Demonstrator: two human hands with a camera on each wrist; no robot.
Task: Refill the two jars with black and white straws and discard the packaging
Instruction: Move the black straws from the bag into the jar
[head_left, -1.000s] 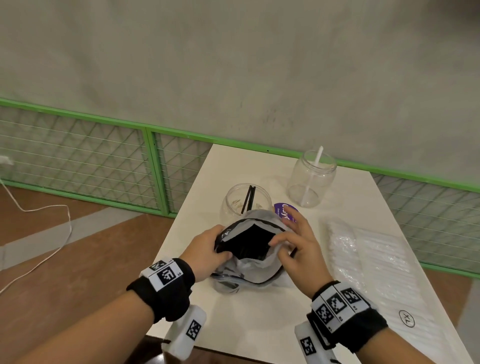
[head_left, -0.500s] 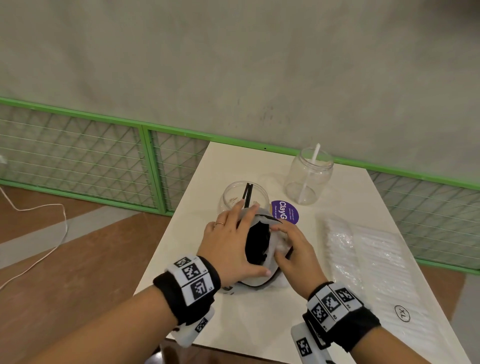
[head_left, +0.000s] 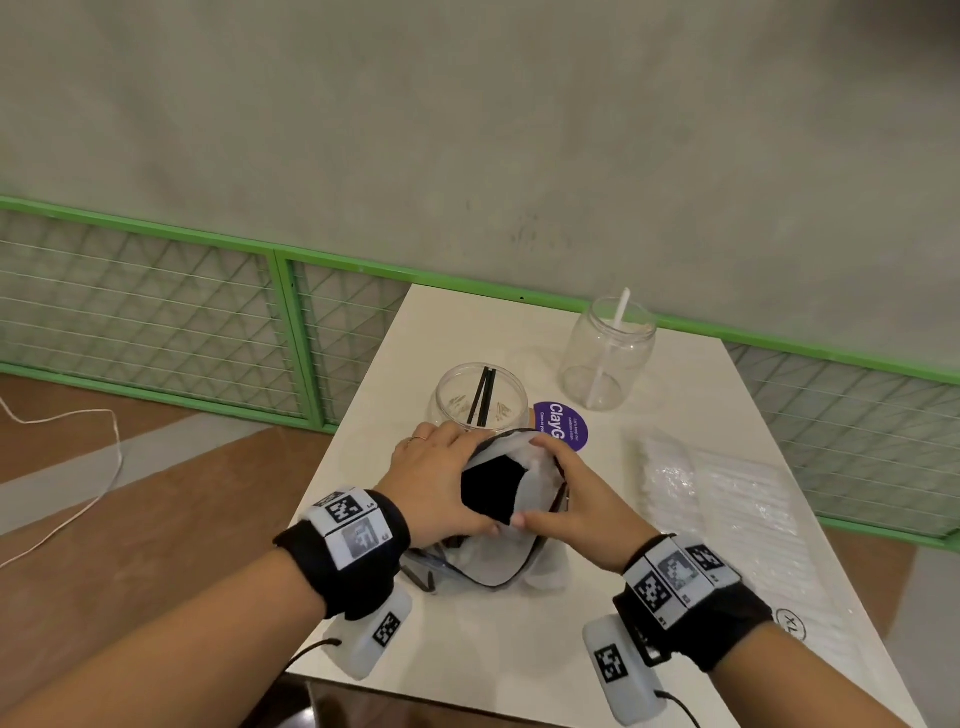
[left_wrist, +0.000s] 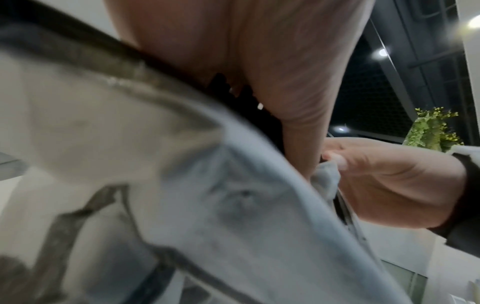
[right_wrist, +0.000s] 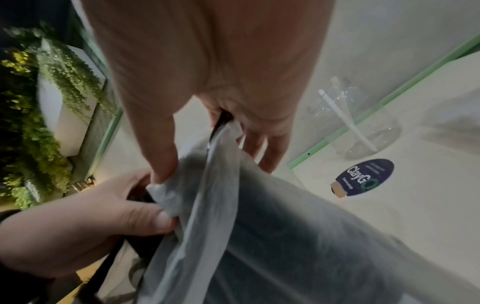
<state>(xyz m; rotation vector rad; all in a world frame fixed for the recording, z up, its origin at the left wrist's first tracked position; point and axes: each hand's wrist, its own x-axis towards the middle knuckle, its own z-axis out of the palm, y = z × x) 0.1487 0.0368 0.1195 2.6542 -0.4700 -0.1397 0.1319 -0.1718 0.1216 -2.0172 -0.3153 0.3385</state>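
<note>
Left hand (head_left: 436, 483) shifted onto bag (head_left: 530, 551); contents obscured.

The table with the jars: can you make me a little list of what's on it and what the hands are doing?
bag of black straws: middle of the table, mouth open, black straws showing inside
left hand: grips the left side of the bag
right hand: pinches the bag's right edge
near jar: just behind the bag, two black straws in it
far jar: farther back to the right, one white straw leaning inside
pack of white straws: lying flat on the right side of the table, untouched
purple sticker: on the table between the jars
</note>
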